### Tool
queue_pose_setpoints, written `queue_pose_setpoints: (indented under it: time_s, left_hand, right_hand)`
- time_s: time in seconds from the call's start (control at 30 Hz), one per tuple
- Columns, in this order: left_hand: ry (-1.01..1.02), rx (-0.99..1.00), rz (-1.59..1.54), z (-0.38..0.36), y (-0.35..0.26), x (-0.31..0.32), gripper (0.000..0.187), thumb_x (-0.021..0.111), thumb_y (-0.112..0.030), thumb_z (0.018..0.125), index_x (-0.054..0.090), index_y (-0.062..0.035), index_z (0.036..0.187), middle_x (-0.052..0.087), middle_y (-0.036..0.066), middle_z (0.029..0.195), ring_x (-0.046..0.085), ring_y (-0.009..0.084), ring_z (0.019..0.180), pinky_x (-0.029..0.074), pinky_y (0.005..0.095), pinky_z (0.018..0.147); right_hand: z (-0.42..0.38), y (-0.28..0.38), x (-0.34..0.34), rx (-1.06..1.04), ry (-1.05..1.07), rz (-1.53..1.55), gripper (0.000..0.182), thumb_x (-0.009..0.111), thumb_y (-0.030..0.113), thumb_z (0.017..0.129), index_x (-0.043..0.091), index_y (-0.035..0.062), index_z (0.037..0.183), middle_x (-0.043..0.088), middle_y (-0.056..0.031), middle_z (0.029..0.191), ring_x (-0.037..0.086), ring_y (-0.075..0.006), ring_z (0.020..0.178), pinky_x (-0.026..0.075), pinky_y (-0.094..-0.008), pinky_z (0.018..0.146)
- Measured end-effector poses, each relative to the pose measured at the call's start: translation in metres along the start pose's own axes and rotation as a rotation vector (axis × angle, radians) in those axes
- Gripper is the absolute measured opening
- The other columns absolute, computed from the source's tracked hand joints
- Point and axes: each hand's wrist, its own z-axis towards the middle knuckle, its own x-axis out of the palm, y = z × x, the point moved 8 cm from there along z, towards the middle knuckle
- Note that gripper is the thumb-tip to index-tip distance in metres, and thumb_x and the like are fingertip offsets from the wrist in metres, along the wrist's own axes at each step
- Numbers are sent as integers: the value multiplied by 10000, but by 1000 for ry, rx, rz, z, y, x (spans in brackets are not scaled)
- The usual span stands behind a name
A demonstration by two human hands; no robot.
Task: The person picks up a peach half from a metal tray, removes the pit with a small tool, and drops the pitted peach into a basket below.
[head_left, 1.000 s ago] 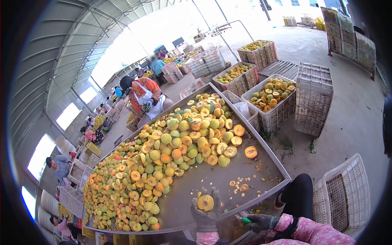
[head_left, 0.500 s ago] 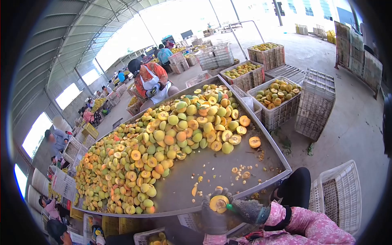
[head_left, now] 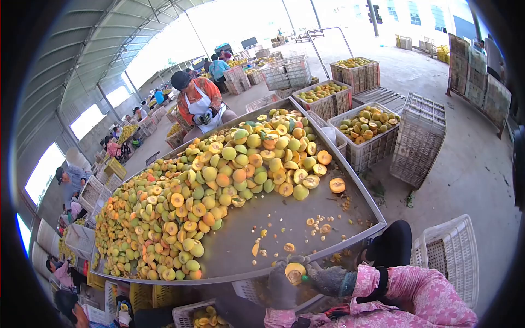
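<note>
At the near edge of the metal table, my left hand (head_left: pixel 282 283), in a dark grey glove, holds a peach half (head_left: pixel 295 271) with its orange cut face turned up. My right hand (head_left: pixel 329 280), gloved too, is closed right beside it. A small green end of a tool (head_left: pixel 305 279) shows at its fingers, touching or close to the fruit; the rest of the tool is hidden. Beyond my hands, a big heap of whole and halved peaches (head_left: pixel 219 180) covers much of the table (head_left: pixel 232 257). A lone peach half (head_left: pixel 337 185) lies to the right.
Small pale pits and scraps (head_left: pixel 320 225) lie scattered on the table. An upended crate (head_left: pixel 418 139) and a white crate (head_left: pixel 451 259) stand at right. Crates of peaches (head_left: pixel 367 127) line the far side. A co-worker (head_left: pixel 202 104) sits across the table.
The view has shifted slightly. My hands have drawn back a little toward me with the peach half, uncovering a small scrap on the table. Less of the green tool shows.
</note>
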Motion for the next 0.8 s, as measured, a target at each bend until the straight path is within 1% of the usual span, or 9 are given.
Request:
queue_pose_setpoints:
  time_s: [0.13,0.2,0.4,0.57,0.63,0.67,0.7,0.73,0.8]
  left_hand:
    - [-53,34,235,-2,13,-3,306,647,-87,730,564,34,998,634,163,962,634,261,852,498,344,776]
    - [-11,37,201,1,12,3,252,601,-93,785,560,36,997,629,168,958,637,252,836,512,340,762]
    - [-195,-352,-790,-10,38,17,251,378,-139,937,538,51,971,614,185,931,634,265,789,565,364,712]
    - [-58,210,439,-8,44,21,325,406,-245,928,545,46,970,614,184,918,621,260,819,554,394,736]
    - [158,-641,-1097,-16,74,41,352,431,-273,923,525,43,1047,602,200,967,616,283,867,548,416,753]
    - [160,-704,-1193,-22,81,46,372,438,-292,917,519,40,1064,596,200,987,607,293,885,537,426,768]
    - [165,-695,-1195,-20,86,47,395,445,-312,910,512,37,1082,590,201,1008,599,302,904,525,436,783]
    - [161,-693,-1189,-20,91,49,418,451,-332,904,506,34,1099,583,201,1028,591,312,922,514,446,798]
    - [151,-684,-1179,-16,96,52,468,465,-371,891,493,28,1134,570,201,1070,574,331,959,492,467,828]
  right_hand:
    - [-2,0,19,-46,56,138,353,492,148,842,409,-16,1143,578,-116,711,585,-237,550,466,-362,487]
    - [1,12,15,-314,-196,223,256,511,167,844,468,8,1041,571,-119,740,579,-249,630,471,-356,553]
    - [4,31,-8,86,348,722,163,526,173,846,549,45,943,580,-104,776,559,-214,701,463,-350,635]
    - [7,13,32,31,262,944,183,516,145,838,549,49,989,582,-61,795,541,-167,668,455,-328,598]
    - [6,3,65,-314,94,626,196,535,164,828,532,46,985,557,-47,814,538,-144,661,445,-285,575]
    - [6,-5,75,-77,302,777,232,555,198,825,507,68,1011,519,-25,794,522,-119,652,430,-254,550]
    - [6,2,78,-85,399,783,450,603,271,775,509,3,1123,553,-116,869,561,-238,813,472,-363,714]
    - [-9,11,64,352,362,1579,524,653,140,792,429,113,1264,567,-101,829,567,-169,590,500,-307,475]
    - [-17,38,3,465,472,1487,275,647,103,786,540,67,1036,569,-27,730,564,-138,579,484,-268,475]
